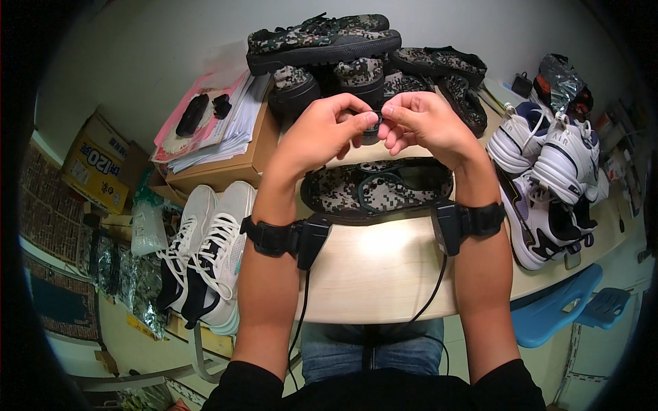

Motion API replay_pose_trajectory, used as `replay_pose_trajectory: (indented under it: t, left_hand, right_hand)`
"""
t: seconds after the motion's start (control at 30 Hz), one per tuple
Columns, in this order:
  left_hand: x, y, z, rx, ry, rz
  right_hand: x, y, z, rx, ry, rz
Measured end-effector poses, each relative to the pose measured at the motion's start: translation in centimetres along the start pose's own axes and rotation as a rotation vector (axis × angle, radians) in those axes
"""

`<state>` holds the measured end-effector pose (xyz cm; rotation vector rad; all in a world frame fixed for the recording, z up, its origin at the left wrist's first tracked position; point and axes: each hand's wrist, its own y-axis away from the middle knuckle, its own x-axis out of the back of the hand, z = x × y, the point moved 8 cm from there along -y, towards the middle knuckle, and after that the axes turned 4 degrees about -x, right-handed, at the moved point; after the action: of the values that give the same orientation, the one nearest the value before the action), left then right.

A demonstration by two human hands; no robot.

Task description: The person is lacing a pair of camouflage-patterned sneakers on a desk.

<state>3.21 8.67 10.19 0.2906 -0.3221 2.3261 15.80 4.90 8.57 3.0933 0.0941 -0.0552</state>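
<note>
My left hand (334,128) and my right hand (423,123) are raised close together over the table, thumbs and forefingers pinched. Something small, thin and dark seems to run between the fingertips, too fine to make out against the dark shoes behind. Just below both hands, a camouflage canvas shoe (370,188) lies lengthwise across the table, its opening toward the right. Neither hand touches it. Beyond the hands, a pile of similar camouflage shoes (327,41) with black soles stands against the wall.
White sneakers stand at the left (223,236) and are stacked at the right (558,161). A cardboard box (264,140) at the back left bears papers (218,140) and a black object (192,115). Black straps with boxes and cables sit on my forearms. A blue stool (558,312) stands lower right.
</note>
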Motion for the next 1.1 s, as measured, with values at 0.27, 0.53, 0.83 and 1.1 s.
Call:
replay_pose_trajectory:
  t: [0.27,0.53,0.83,1.1]
  left_hand:
    - [1.0,-0.6,0.0,-0.121,0.060,0.095]
    - [1.2,-0.6,-0.1,-0.122,0.176,0.116]
    - [1.5,-0.5,0.0,-0.136,0.131,0.152]
    - [1.4,-0.5,0.3,-0.201,0.258,0.210]
  right_hand:
    - [-1.0,-0.1,-0.8,0.082,-0.019,0.045]
    - [-0.8,-0.3,-1.0,0.115,-0.092,0.096]
    - [-0.6,-0.3,-1.0,0.127,-0.088,0.097]
    - [-2.7,-1.1,0.2,0.139,-0.584,0.053]
